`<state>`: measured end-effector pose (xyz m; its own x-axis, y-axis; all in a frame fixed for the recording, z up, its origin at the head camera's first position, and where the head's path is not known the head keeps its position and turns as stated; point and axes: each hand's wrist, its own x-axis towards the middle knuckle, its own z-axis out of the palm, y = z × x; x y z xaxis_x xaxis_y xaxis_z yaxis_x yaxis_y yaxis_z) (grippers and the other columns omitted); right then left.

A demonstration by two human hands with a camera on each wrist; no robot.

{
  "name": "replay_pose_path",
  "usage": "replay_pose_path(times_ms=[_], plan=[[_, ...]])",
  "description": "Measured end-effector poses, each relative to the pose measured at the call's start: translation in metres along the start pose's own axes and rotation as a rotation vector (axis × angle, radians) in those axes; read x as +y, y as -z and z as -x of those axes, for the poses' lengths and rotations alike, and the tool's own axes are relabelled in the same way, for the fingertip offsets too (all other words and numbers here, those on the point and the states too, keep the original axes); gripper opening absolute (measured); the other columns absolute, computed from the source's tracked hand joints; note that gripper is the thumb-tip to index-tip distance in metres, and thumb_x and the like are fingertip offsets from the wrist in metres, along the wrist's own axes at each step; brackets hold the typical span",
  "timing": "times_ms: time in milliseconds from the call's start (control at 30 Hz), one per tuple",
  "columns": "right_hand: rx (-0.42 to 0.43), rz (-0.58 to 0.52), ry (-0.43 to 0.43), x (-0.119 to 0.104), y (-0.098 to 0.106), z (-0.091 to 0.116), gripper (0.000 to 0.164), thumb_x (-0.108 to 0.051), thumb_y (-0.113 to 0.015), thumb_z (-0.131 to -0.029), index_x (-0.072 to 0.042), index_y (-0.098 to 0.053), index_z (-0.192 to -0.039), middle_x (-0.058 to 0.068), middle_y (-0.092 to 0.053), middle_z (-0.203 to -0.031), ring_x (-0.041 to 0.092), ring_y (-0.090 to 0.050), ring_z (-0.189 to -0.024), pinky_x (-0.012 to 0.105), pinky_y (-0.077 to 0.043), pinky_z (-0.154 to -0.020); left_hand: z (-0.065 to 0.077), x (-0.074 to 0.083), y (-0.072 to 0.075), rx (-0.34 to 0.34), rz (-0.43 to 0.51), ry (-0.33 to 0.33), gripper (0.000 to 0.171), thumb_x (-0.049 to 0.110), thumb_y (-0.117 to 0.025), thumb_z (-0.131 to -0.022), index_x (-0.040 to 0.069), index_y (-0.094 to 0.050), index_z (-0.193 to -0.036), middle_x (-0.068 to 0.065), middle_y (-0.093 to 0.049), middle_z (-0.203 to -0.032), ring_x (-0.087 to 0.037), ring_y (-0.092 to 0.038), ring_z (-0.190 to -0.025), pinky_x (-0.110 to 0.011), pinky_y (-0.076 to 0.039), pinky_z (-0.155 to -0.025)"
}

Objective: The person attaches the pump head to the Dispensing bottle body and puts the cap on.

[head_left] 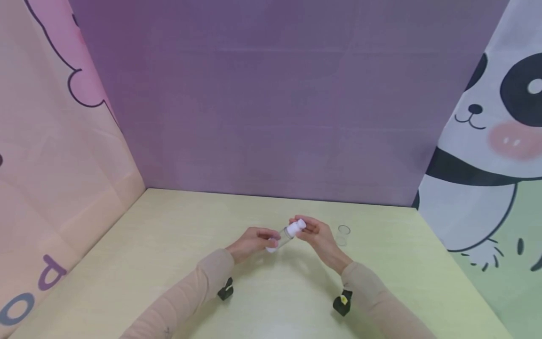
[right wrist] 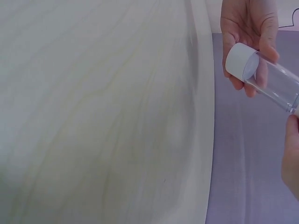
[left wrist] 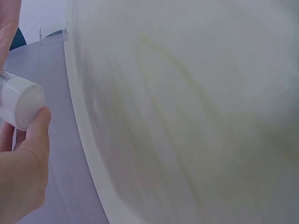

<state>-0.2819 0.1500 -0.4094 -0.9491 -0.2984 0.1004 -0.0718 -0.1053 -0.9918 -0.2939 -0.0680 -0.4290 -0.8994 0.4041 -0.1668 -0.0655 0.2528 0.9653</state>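
A slim bottle (head_left: pixel 285 237) with a clear body, a white base and a white top is held tilted above the table, its top toward the upper right. My left hand (head_left: pixel 252 243) grips it near the white base (left wrist: pixel 29 106). At the other end, my right hand (head_left: pixel 318 238) pinches around the white top (head_left: pixel 296 228). The right wrist view shows the see-through body (right wrist: pixel 276 84) between both hands, with nothing coloured inside. Much of the right hand's fingers is out of the frame there.
A small clear cup-like piece (head_left: pixel 342 234) stands on the pale wooden table (head_left: pixel 178 226), right of the right hand. A purple cloth wall (head_left: pixel 271 103) rises behind the table, with printed panels on both sides. Black wrist cameras hang under both sleeves.
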Motion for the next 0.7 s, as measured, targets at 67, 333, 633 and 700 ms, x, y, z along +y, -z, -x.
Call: replay_pose_path(times_ms=[67,333,633,700], plan=[[0.01,0.001,-0.005,0.0001,-0.0003,-0.0002,0.054,0.002,-0.063,-0.081,0.01,-0.041,-0.13,0.018,-0.055,-0.127,0.008,-0.061,-0.104,0.024,-0.047,-0.089,-0.0003,-0.0001,0.0001,0.002,-0.006,0.002,0.032,0.024,-0.067,-0.083,0.014,-0.064,-0.113,-0.006,-0.057,-0.123,-0.022,-0.053,-0.104,-0.042,-0.044,-0.093],[0.046,0.007,-0.016,0.0017,-0.0014,-0.0015,0.052,-0.001,-0.067,-0.08,0.007,-0.046,-0.127,0.013,-0.06,-0.122,0.008,-0.061,-0.102,0.024,-0.048,-0.088,0.0,-0.0004,0.0009,0.004,-0.003,0.001,0.032,0.024,-0.068,-0.083,0.014,-0.064,-0.113,-0.006,-0.057,-0.122,-0.021,-0.053,-0.103,-0.042,-0.044,-0.092],[0.092,0.049,-0.038,0.0031,-0.002,-0.0021,0.053,-0.004,-0.068,-0.08,0.008,-0.045,-0.126,0.016,-0.059,-0.122,0.007,-0.061,-0.1,0.025,-0.048,-0.089,-0.0001,-0.0015,0.0019,-0.001,0.004,-0.009,0.031,0.022,-0.068,-0.083,0.013,-0.065,-0.112,-0.006,-0.058,-0.122,-0.02,-0.054,-0.102,-0.038,-0.046,-0.09],[0.102,0.066,-0.044,0.0038,-0.0017,-0.0026,0.052,-0.005,-0.068,-0.08,0.007,-0.046,-0.126,0.016,-0.059,-0.122,0.007,-0.061,-0.099,0.025,-0.048,-0.089,0.0005,-0.0011,0.0018,-0.001,0.004,-0.014,0.032,0.022,-0.068,-0.083,0.012,-0.064,-0.113,-0.007,-0.058,-0.122,-0.02,-0.054,-0.102,-0.037,-0.046,-0.089]])
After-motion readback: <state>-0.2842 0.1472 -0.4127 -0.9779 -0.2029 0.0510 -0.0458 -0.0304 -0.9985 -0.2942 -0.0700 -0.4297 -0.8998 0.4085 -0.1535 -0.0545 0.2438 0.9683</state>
